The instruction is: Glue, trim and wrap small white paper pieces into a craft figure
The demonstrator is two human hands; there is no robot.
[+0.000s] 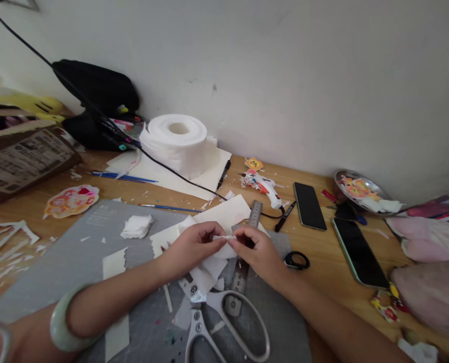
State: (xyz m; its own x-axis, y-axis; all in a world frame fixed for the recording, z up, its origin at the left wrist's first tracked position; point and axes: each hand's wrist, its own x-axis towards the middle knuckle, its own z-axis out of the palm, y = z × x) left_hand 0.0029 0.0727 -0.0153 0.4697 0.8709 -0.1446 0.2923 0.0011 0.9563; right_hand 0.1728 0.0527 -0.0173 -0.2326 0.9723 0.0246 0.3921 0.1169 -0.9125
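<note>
My left hand and my right hand meet over the middle of the mat. Between them they pinch a small white piece of tissue by its upper edge, one thumb and finger at each side. More crumpled white tissue hangs or lies just beneath; how it joins the held piece is hidden. Large metal scissors lie below my hands, handles toward me. A steel ruler runs under my right hand, on cream card. Left of my hands sits a small folded white tissue pad.
A grey cutting mat covers the table's front. Behind stand a tissue roll and a glue gun with a black cable. Two phones and a metal bowl lie right; a cardboard box and paper scraps lie left.
</note>
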